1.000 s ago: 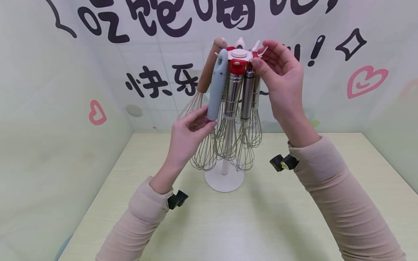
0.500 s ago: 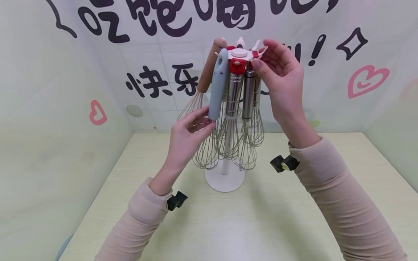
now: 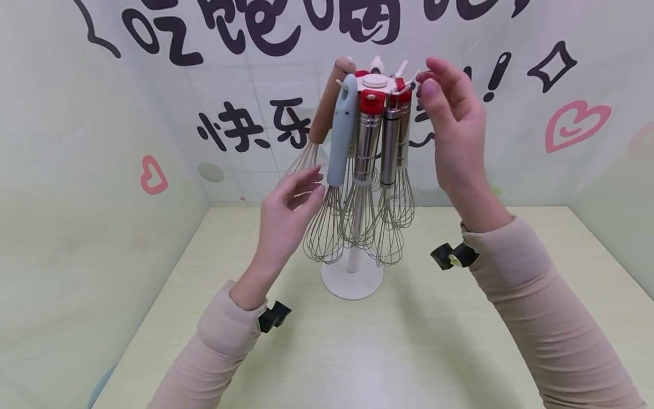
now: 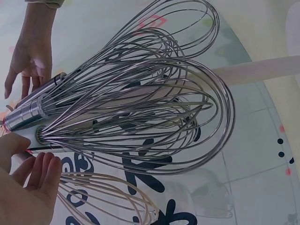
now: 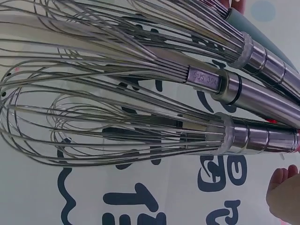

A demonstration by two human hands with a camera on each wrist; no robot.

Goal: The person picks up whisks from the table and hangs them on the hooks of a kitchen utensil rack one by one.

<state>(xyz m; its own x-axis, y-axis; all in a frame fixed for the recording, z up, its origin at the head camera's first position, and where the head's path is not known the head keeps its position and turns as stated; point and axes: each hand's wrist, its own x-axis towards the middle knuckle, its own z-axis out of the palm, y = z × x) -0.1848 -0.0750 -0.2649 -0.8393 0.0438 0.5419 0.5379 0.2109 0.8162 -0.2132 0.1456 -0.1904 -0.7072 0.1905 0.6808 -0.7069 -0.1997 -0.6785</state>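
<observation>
Several whisks hang by their handles from a white rotating-style rack [image 3: 374, 81] with hooks and a round base [image 3: 352, 286]. Facing me are a light blue-handled whisk [image 3: 342, 136], a brown-handled whisk [image 3: 327, 108] tilted at the left, a steel whisk [image 3: 367, 145] with a red top, and a slimmer steel whisk [image 3: 390, 147]. Just left of the blue handle's lower end is my left hand [image 3: 286, 221], thumb and fingers parted, holding nothing. My right hand [image 3: 460, 125] is raised beside the hooks at the right, fingers loosely bent and holding nothing. Whisks at the back are partly hidden.
The rack stands on a pale wood-look table [image 3: 352, 352]. Behind it hangs a white sheet [image 3: 245, 130] with black lettering and pink hearts. Something light blue [image 3: 102, 386] shows at the table's left edge.
My right hand has let go of the steel whisk at the right and drawn back rightward. My left hand has moved slightly left, away from the blue-handled whisk. The whisks have swung slightly right.
</observation>
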